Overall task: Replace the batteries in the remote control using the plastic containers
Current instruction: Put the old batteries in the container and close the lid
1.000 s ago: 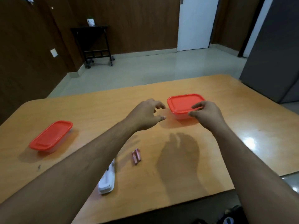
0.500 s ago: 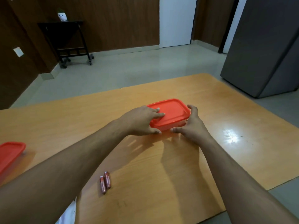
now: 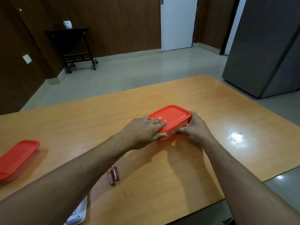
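We hold red-lidded container (image 3: 172, 119) on table (image 3: 211, 111): our left hand (image 3: 142, 132) clamps its left end, fingers on lid, thumb at near edge; our right hand (image 3: 194, 129) grips its right side. Batteries (image 3: 113, 174) lie nearer us than container, remote (image 3: 78, 215) beyond them at table's near edge. Second container (image 3: 17, 157) sits far left of first.

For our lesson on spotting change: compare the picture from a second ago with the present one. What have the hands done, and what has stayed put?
Both hands closed in on the red-lidded container. The left hand, open in the air before, now lies with fingers on the lid; the right hand shifted from the lid's top to its near right corner. The two batteries, the second container and the lid itself stayed put.
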